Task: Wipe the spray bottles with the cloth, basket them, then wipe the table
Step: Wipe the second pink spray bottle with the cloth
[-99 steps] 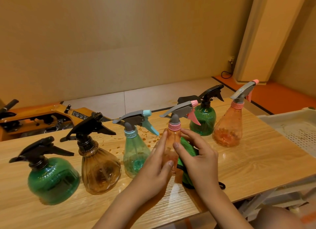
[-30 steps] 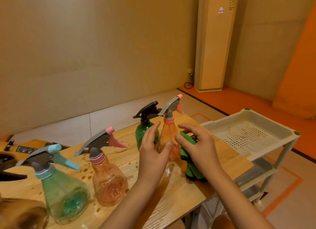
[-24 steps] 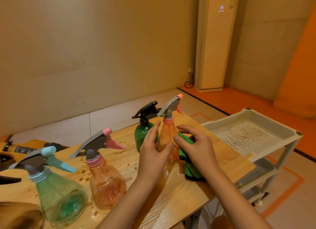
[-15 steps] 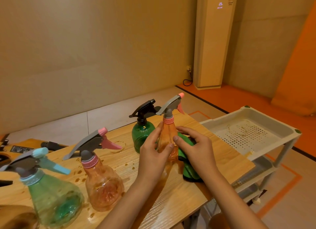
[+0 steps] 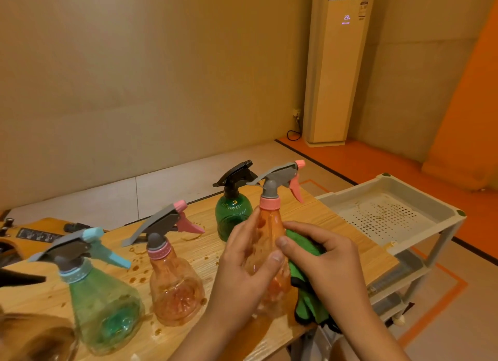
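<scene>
My left hand (image 5: 246,269) grips the body of an orange spray bottle (image 5: 270,226) with a grey head and pink trigger, held upright above the table's right end. My right hand (image 5: 327,261) presses a green cloth (image 5: 307,298) against the bottle's right side, fingers curled round the cloth. On the wooden table (image 5: 318,212) stand a dark green bottle (image 5: 231,212) with a black head, a second orange bottle (image 5: 173,288) and a pale green bottle (image 5: 103,307) with a light blue trigger. A brown bottle (image 5: 32,342) shows at the bottom left corner.
A grey perforated basket tray (image 5: 420,196) on a wheeled rack stands right of the table. Brown droplets (image 5: 137,271) spot the tabletop between the bottles. A tall floor air conditioner (image 5: 336,64) stands in the far corner. An orange machine (image 5: 32,234) lies behind the table at left.
I picked up the right-hand orange bottle and raised it slightly off the table. The view swung right toward the basket, and my right hand keeps the cloth against the bottle's side.
</scene>
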A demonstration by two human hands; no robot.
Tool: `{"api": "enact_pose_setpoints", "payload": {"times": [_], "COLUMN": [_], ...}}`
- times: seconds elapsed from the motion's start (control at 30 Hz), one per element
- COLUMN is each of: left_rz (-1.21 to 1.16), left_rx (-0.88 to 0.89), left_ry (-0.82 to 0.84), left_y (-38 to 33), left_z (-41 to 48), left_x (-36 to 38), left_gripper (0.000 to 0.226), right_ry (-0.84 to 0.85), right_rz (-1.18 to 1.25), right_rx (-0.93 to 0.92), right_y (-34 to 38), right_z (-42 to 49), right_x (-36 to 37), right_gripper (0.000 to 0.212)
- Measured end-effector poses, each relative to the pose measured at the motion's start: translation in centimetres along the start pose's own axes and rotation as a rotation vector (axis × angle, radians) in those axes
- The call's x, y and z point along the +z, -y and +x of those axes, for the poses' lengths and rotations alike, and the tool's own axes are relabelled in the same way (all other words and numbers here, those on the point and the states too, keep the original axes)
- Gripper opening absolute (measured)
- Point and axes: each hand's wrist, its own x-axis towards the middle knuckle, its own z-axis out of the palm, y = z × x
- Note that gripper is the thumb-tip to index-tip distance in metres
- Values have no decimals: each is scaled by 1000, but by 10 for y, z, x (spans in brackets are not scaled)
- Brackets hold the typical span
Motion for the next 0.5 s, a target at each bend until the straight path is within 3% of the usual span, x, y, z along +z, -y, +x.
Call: {"api": "enact_pose_setpoints", "payload": {"times": [0.2, 0.3, 0.43, 0.5], "left_rz": [-66, -77, -100, -132], "left_rx": [-73, -100, -132, -157], "left_ry": [34, 57, 55, 40], "left_y": [-20, -27, -32, -33], "left_z": [-32, -47, -66, -74], "left_x": [-31, -45, -59, -65], "left_gripper": [69, 69, 68, 69], "right_ry": [81, 131, 60, 5], "right_rz": [20, 34, -64, -67], "right_rx": [60, 62, -24, -85], "right_y": [21, 38, 62, 74], "right_z": [-33, -46, -55, -57], "right_x": [9, 7, 1, 0], "right_gripper": [28, 18, 13, 22]}}
